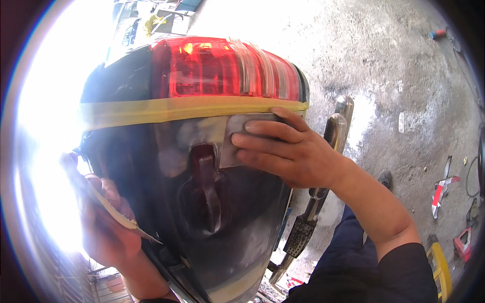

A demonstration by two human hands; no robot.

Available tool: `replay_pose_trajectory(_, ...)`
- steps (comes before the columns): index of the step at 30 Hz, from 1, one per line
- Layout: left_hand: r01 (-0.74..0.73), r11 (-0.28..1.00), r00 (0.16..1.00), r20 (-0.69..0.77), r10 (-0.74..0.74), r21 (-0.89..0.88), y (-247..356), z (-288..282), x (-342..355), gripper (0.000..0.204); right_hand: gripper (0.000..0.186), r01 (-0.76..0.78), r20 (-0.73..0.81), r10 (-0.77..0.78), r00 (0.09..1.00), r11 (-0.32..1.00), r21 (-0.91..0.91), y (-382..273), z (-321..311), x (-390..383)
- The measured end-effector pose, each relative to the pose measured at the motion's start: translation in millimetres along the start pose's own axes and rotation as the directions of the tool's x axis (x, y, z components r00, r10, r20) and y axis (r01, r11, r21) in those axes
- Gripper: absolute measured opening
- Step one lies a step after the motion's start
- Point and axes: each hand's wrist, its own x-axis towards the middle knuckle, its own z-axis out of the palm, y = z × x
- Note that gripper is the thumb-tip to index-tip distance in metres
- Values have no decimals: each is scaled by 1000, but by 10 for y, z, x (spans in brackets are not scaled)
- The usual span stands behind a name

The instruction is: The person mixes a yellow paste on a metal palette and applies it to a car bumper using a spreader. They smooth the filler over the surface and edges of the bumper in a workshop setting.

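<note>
A vehicle's dark rear side panel [146, 166] stands before me, with a red tail light [202, 68] above it. Yellow masking tape [197, 109] runs along the seam under the light. My right hand [288, 146] presses a grey sheet of sandpaper [230, 156] against the panel just below the tape, its fingers laid over the sheet. Beside that sheet is a dark red recess [204, 182] with dull sanded patches around it. At the panel's left, my left hand [111, 227] is closed on a curved, tan-edged sheet [116, 211]; glare washes out part of it.
A shiny metal tube [336, 129] with a black step pad [298, 237] projects right of the panel. Red-and-white strips [440, 194] and a yellow metal frame [440, 270] are on the concrete floor [384, 65] at right. Strong glare fills the left side.
</note>
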Motion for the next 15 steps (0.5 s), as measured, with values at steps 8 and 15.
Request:
replay_pose_trajectory(8, 108, 994, 991, -77, -109, -17, 95, -40, -51, 47, 44, -127, -14, 129, 992, 989, 71, 98, 101, -259)
replay_pose_trajectory(15, 64, 996, 998, 28, -62, -58, 81, -36, -106, 64, 46, -234, 65, 229, 971, 969, 78, 227, 137, -573)
